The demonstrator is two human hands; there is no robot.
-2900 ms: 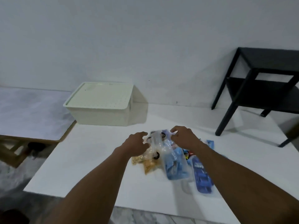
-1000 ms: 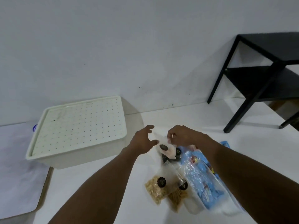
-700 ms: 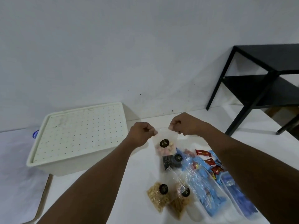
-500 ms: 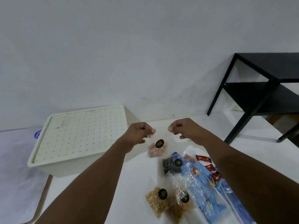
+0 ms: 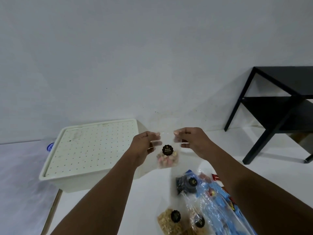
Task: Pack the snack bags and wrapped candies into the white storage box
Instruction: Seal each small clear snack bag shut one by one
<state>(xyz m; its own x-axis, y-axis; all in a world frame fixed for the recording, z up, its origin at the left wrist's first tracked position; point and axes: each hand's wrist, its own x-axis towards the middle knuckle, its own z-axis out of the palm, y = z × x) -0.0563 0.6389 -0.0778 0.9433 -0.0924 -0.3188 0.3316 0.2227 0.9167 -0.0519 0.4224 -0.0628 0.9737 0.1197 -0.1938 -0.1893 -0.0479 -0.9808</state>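
Holding up a clear bag (image 5: pixel 167 156) of pink sweets by its top edge, just right of the box (image 5: pixel 84 181) and above the table (image 5: pixel 144 200). Pinching the bag's top left corner with the left hand (image 5: pixel 144 145), thumb pressed against curled fingers. Pinching the top right corner with the right hand (image 5: pixel 193 141), fingers curled the same way. Stretched flat between the two hands, round black label facing the camera, hanging free of the table.

Sharp now, where blurred half a second ago. Raised away from the heap since a second ago, when low over the other bags, held by the right hand alone, with the left hand spread open beside it.

Lid (image 5: pixel 91 146) closed on the box as before, dotted with small holes.

Right of the box and nearer the camera, lying on the table: a dark bag (image 5: pixel 186 183) with a black label. Nearer again, at the bottom edge, two tan bags (image 5: pixel 166 222) side by side. Right of those, blue packs (image 5: pixel 218 209) in clear wrap, with red candies (image 5: pixel 215 177) at the far edge, partly hidden by the right forearm.

Well to the right of the box, by the wall, a black side table (image 5: pixel 284 106).
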